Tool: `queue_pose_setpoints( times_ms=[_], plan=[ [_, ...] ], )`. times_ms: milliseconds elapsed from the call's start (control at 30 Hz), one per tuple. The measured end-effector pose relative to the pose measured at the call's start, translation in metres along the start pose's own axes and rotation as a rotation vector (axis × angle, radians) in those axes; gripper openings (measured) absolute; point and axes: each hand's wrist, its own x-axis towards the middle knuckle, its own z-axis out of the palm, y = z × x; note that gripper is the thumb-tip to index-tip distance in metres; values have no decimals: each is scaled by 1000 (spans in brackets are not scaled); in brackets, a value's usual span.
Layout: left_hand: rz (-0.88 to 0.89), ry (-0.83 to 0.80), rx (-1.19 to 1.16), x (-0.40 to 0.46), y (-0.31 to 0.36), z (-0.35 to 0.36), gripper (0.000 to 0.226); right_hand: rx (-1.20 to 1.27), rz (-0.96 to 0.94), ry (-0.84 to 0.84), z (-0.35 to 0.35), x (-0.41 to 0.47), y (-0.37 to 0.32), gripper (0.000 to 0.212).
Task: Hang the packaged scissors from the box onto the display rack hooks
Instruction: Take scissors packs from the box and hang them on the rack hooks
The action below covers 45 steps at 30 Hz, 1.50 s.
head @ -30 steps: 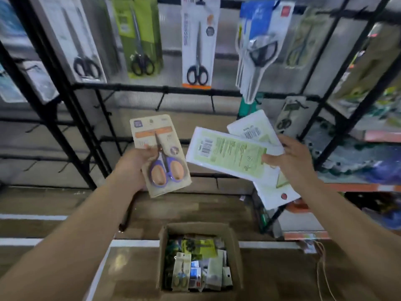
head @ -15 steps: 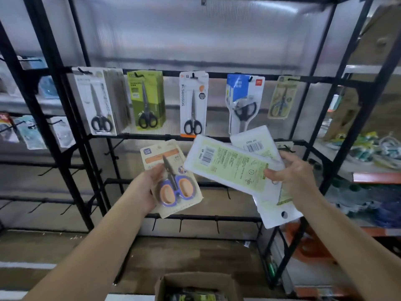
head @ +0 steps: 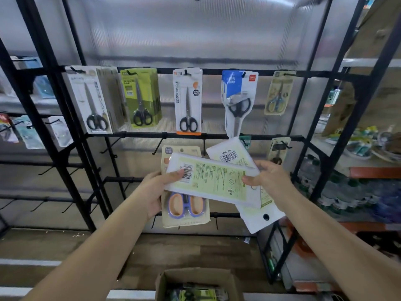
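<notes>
— Packaged scissors: where are they, and who has hold of them?

— Both hands. The left hand [head: 159, 192] grips a beige pack with purple-and-orange scissors [head: 184, 205], fingers curled round its left edge, and its thumb also presses the barcode end of a white-and-green pack [head: 211, 181] lying crosswise over the beige one.

— And the right hand?

— The right hand [head: 265, 177] pinches the other end of that white-and-green pack, thumb on top. Beneath it, fanned out, sits a second white pack [head: 258, 211], its hang hole pointing down below the hand.

— What lies beyond the hands?

— Just behind them is the black display rack [head: 217, 135], with bare hooks [head: 159, 144] above the left hand. Higher up hang five packs: white [head: 91, 101], green [head: 141, 96], white-and-orange [head: 188, 101], blue [head: 238, 98], beige [head: 278, 92].

— And the box?

— The cardboard box [head: 195, 276] stands on the floor below, between the forearms, with more packs inside.
</notes>
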Motion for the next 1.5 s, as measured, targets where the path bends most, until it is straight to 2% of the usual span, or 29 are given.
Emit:
queue_pose_setpoints(
  times_ms=[67,167,233,333,433,567,633,733,800,900,1000,1067,1200,1300,1333,1400,1500],
  plan=[
    [6,18,0,-1,-6,1,20,7,37,-33,-2,0,3,26],
    [1,27,-16,-2,-12,0,15,17,121,-42,-10,3,10,17],
    [3,51,-33,-1,-13,-6,19,24,158,26,-18,5,16,13],
    [-3,112,-92,1,-18,-19,26,69,103,239,-27,5,23,8],
    [-19,172,-151,1,-24,-21,29,95,-87,387,-28,-1,24,15],
    [-62,163,-123,-2,-30,-7,35,-25,-386,431,-15,-2,11,28],
    [-78,96,-113,-5,-30,2,35,-182,-565,419,-8,-2,5,31],
    [-94,-39,-136,-11,-30,8,36,-545,-877,322,-2,-3,12,20],
    [-92,-79,-149,-12,-32,4,42,-755,-1023,265,1,-4,27,23],
    [-91,-68,-92,-14,-37,-3,45,-830,-1153,211,3,-7,48,34],
    [-70,-29,-71,-17,-47,-2,43,-873,-1272,251,12,-13,59,21],
    [-55,-2,-120,-19,-55,1,40,-871,-1289,265,20,-14,62,21],
    [1,100,-196,-18,-66,-5,37,-877,-1159,246,28,-7,65,26],
    [48,181,-295,-12,-72,-15,30,-862,-824,255,38,-2,67,35],
    [60,209,-327,-9,-71,-19,30,-780,-640,229,42,-3,62,42],
    [84,253,-358,0,-67,-32,32,-434,-276,169,51,-1,49,57],
    [136,258,-396,15,-56,-53,37,70,2,83,73,9,29,60]
  ],
)
